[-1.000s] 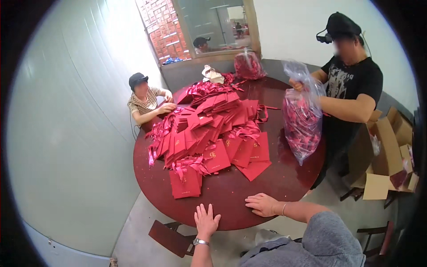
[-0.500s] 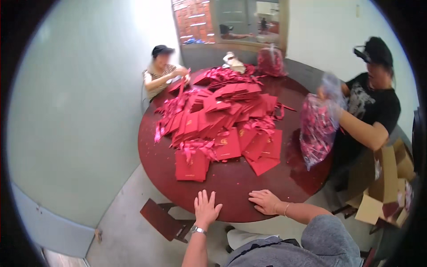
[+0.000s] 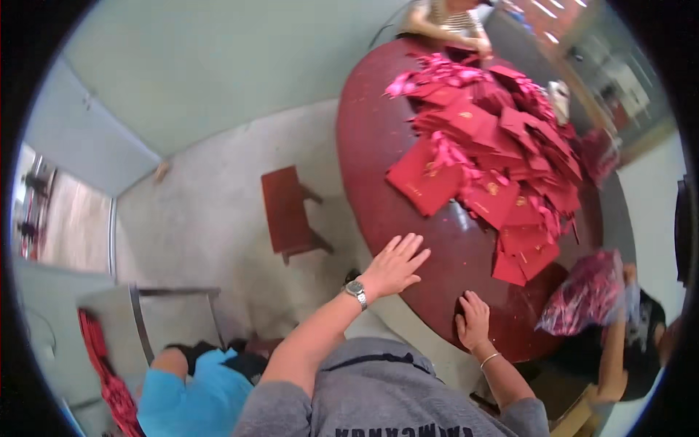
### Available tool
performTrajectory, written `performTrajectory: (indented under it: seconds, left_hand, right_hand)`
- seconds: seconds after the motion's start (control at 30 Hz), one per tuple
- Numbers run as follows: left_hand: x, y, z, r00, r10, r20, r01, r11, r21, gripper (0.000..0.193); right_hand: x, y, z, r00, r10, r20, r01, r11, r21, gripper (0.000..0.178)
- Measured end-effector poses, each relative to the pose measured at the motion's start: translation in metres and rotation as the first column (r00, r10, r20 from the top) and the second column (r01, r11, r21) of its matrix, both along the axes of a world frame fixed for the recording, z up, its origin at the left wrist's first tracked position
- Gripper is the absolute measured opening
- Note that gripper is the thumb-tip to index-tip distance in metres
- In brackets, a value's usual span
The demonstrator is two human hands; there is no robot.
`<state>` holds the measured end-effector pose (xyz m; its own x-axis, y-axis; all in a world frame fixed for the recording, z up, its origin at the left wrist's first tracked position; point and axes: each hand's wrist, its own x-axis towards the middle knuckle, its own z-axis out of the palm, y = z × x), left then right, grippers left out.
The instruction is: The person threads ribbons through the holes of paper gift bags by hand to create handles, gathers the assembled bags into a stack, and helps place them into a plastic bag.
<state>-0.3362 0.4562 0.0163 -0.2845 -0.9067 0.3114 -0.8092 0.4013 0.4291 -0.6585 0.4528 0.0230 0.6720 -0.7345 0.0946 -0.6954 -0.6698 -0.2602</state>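
My left hand [image 3: 397,266] lies palm down on the edge of the dark red round table [image 3: 378,197], fingers spread and holding nothing. To its right, my right hand [image 3: 475,319] also rests on the table edge, its fingers slightly bent and apart, with nothing in it. Beyond both hands spreads a heap of flat red paper bags [image 3: 426,182] with gold marks. Bright pink ribbons [image 3: 448,153] lie tangled among them. Neither hand touches the heap.
A wooden stool [image 3: 284,207] stands left of the table. A co-worker at right grips a clear plastic bag [image 3: 582,295] of pink-red items; another sits at the far side. Someone in a blue shirt [image 3: 193,393] is at lower left. A cardboard box [image 3: 575,415] stands lower right.
My view has swung to the left, so the table now sits farther right and the person in blue shows. Both my hands still rest on the table edge.
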Motion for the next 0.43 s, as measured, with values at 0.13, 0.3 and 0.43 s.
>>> performTrajectory:
  seconds: [0.13,0.3,0.43]
  left_hand:
    - [0.019,0.056,-0.027,0.989,0.038,-0.144,-0.036,0.999,0.022,0.056]
    - [0.067,0.202,-0.074,0.884,0.462,-0.079,-0.374,0.797,0.474,0.043]
    - [0.109,0.275,-0.082,0.822,0.488,0.295,-0.315,-0.043,0.948,0.050]
  right_hand:
    - [0.003,0.003,-0.012,0.998,0.052,-0.018,-0.052,0.999,0.003,0.043]
    - [0.012,0.007,-0.009,0.995,0.079,-0.061,-0.076,0.995,0.057,0.046]
    - [0.032,-0.014,-0.032,0.983,0.186,0.010,-0.186,0.983,0.008,0.048]
